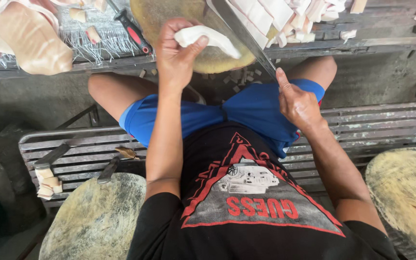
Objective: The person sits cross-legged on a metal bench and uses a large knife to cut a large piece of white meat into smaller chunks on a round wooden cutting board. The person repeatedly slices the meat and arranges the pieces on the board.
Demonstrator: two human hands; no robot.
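My left hand [176,53] grips a pale, curved strip of white flesh [213,38] and holds it over a round wooden chopping block [179,17]. My right hand [297,103] is closed on the handle of a long knife, whose blade [244,33] slants up across the block's right side. Beyond the blade lies a heap of cut white strips [285,17]. I sit on a slatted metal bench in blue shorts and a black shirt.
A red-and-black handled tool [135,33] lies on the bench top beside a pinkish slab [25,38]. Round wooden blocks stand at the lower left [97,219] and lower right [408,192]. Small white pieces [46,185] and a knife [107,171] rest on the bench slats.
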